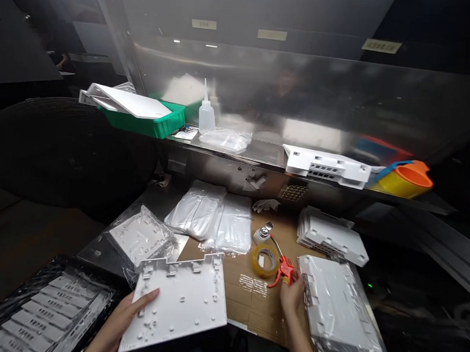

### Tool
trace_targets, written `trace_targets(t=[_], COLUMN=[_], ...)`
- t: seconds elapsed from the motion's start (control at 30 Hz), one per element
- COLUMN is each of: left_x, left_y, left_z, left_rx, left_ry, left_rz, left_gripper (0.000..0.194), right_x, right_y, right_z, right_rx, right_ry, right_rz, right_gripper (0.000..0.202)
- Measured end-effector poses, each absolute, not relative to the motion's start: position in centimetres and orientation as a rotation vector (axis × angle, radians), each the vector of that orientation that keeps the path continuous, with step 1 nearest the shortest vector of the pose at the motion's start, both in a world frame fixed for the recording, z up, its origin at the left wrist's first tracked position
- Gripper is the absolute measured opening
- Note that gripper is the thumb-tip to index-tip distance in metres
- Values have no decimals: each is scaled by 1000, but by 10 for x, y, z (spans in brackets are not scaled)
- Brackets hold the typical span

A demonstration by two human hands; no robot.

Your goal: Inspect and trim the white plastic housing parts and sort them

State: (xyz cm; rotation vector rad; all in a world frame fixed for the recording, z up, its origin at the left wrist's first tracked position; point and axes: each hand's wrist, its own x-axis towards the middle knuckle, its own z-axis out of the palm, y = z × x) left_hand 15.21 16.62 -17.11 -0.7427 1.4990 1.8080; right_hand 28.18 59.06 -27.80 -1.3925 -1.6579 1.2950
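My left hand (125, 318) grips the left edge of a white plastic housing panel (179, 300), thumb on its inner face, where small clips and posts show. My right hand (292, 296) is closed at the handle of a red air blow gun (286, 268), whose thin nozzle points away from me; part of the grip is hidden by the fingers. Left of the gun lies a roll of yellowish tape (265, 262). Behind the roll stands a small pump bottle (261, 236) with its metal lid raised. Cardboard (246, 309) covers the tabletop under these.
Stacked clear bags (197, 211) lie mid-table. Bagged white panels rest at left (141, 236) and right (336, 302), with a panel stack (330, 235) behind. A black-lined box of parts (43, 313) stands lower left. The shelf holds a green bin (162, 124) and squeeze bottle (207, 116).
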Motion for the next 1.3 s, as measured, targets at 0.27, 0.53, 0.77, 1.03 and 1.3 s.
trace_targets(t=[0.27, 0.53, 0.77, 1.03, 1.3], left_x=[120, 59, 14, -21, -45], left_y=[243, 360, 413, 421, 429], left_z=[-178, -228, -286, -306, -322], left_rx=[-166, 329, 714, 822, 701], left_ry=[1429, 1745, 2089, 2192, 2087], left_rz=[1479, 1337, 1044, 904, 1042], left_gripper=[43, 37, 29, 32, 31], right_x=[302, 347, 379, 386, 364], right_y=[513, 516, 534, 530, 529], right_z=[-234, -192, -147, -145, -170], right_rx=[-1106, -1237, -1290, -1317, -1338], right_ry=[-1702, -888, -768, -728, -925], right_rz=[1946, 2274, 1904, 1783, 1711], right_gripper=[49, 73, 78, 76, 77])
